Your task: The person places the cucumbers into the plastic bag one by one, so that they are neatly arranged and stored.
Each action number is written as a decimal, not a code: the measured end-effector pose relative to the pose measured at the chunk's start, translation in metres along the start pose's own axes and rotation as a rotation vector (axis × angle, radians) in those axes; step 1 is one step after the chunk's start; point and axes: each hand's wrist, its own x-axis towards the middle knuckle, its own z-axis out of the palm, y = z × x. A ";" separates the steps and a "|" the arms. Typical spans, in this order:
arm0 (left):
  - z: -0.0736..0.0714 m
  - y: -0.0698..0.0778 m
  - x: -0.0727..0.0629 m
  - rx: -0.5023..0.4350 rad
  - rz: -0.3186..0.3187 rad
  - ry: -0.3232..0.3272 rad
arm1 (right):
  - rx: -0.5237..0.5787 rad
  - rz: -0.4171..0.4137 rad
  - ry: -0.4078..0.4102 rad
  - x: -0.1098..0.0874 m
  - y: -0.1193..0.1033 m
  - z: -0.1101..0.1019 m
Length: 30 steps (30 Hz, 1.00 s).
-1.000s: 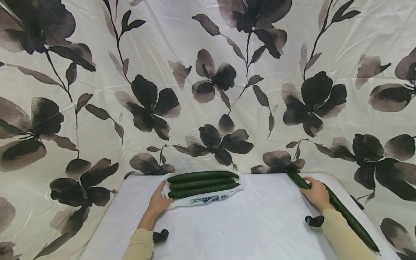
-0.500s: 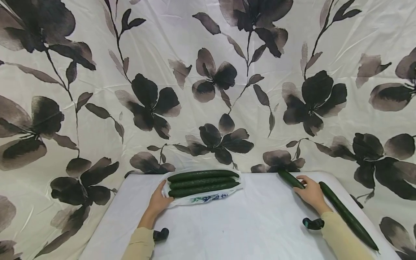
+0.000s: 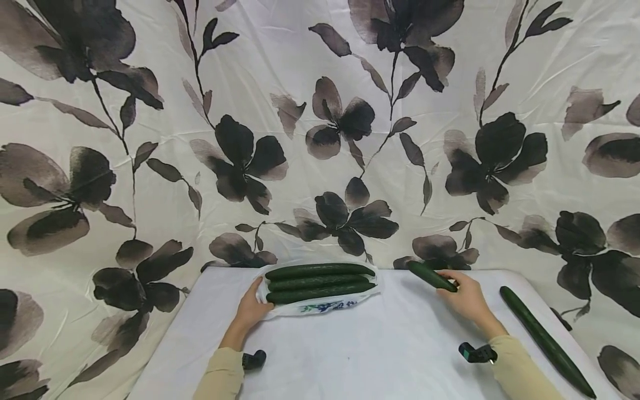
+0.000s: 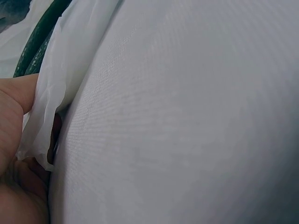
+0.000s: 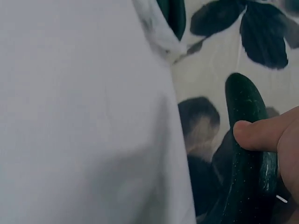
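Observation:
My left hand point(image 3: 251, 305) grips the left end of a white plastic bag point(image 3: 300, 309) printed in blue and green. In the left wrist view, the thumb presses on thin plastic point(image 4: 49, 107), with fingers behind it. Three long dark green cucumbers point(image 3: 320, 282) lie side by side in the bag. To the right, my right hand point(image 3: 466, 297) holds another cucumber point(image 3: 430, 275), its far end pointing back and left. The thumb lies across that held cucumber point(image 5: 245, 100) in the right wrist view; the palm hides part of it.
One loose cucumber point(image 3: 547, 341) lies slanted along the right side of the white-covered table point(image 3: 370, 355). Behind the table's back edge hangs a white cloth with dark flowers point(image 3: 345, 116). Small black devices point(image 3: 477, 353) sit at both wrists.
My right hand has moved left with its cucumber, away from the loose one on the right, toward the bag. The left hand stays at the bag's end. The head view has shifted slightly.

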 end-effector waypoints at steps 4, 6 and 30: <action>0.000 0.002 -0.002 0.005 -0.001 0.006 | 0.028 -0.033 -0.025 0.003 -0.021 0.006; -0.001 0.004 -0.002 0.000 0.000 0.010 | 0.043 -0.048 -0.042 0.005 -0.032 0.011; 0.000 0.008 -0.004 0.005 0.000 0.014 | 0.147 -0.439 -0.183 0.020 -0.131 0.093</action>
